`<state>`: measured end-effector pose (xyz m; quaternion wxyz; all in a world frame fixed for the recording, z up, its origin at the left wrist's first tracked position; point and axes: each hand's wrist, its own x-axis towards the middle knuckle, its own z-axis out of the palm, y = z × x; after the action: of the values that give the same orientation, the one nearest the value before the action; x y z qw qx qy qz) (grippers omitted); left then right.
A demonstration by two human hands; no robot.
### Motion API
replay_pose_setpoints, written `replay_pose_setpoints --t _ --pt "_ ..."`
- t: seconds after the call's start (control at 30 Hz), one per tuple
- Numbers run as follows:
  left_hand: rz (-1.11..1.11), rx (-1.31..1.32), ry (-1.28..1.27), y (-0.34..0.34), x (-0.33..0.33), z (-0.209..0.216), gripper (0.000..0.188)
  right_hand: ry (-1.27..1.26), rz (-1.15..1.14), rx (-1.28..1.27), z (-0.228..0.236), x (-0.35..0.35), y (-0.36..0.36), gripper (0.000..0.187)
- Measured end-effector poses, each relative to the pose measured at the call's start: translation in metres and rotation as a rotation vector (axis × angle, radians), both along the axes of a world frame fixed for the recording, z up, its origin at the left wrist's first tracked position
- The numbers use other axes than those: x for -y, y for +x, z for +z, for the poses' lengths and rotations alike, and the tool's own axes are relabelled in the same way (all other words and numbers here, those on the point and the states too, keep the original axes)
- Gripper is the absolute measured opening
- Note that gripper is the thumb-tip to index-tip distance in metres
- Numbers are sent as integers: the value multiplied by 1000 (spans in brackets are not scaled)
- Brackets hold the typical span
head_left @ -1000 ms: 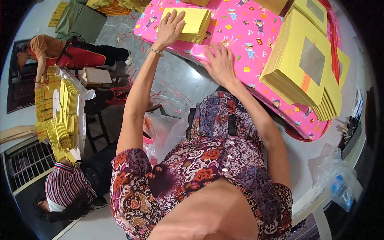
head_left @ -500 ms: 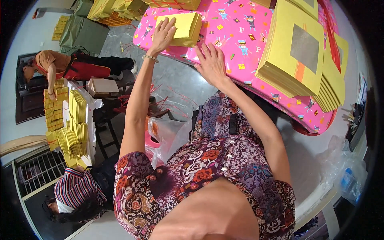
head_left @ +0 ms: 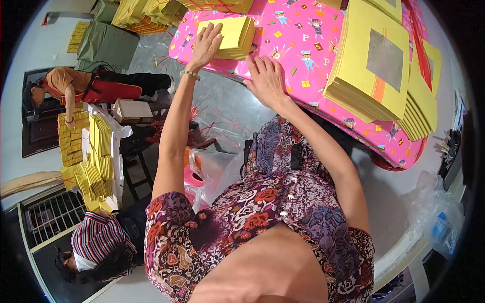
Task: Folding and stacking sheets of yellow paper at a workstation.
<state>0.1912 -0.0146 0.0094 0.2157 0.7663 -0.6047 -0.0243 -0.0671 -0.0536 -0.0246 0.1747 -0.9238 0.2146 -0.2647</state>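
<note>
My left hand [head_left: 206, 46] lies flat on top of a thick stack of yellow paper sheets [head_left: 235, 33], its fingers stretched along the left part of the stack. The stack sits near the edge of a table with a pink patterned cover [head_left: 290, 48]. Just right of the stack's near corner, my right hand [head_left: 268, 81] rests on the pink cover at the table's edge. Its fingers are extended and it holds nothing; the fingertips come close to the stack.
Larger yellow paper stacks with a grey square [head_left: 385, 53] stand on the table's right, with red strands [head_left: 420, 45] over them. Bundled yellow stacks [head_left: 134, 12] are at the far left. Two people work at a left table of yellow bundles [head_left: 98, 136]. A clear plastic bag [head_left: 217, 169] hangs below.
My right hand's fingers have drawn slightly closer together. The left hand stays on the stack. The person in the brown shirt has shifted a hand over the bundles.
</note>
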Motion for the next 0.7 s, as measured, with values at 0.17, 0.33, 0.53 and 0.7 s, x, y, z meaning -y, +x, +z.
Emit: replay_pose_setpoints --t 0.17,0.33,0.53,0.7 --pt "-1 5 -13 1 -2 -1 47 11 1 1 -1 -3 1 71" --pt "-14 26 -20 3 -2 -2 47 5 1 2 -1 -4 1 73" --pt "-57 41 -55 5 0 -4 47 50 -8 11 -1 0 4 77" --pt "-60 96 -55 14 1 -10 47 16 2 -1 4 2 7 79"
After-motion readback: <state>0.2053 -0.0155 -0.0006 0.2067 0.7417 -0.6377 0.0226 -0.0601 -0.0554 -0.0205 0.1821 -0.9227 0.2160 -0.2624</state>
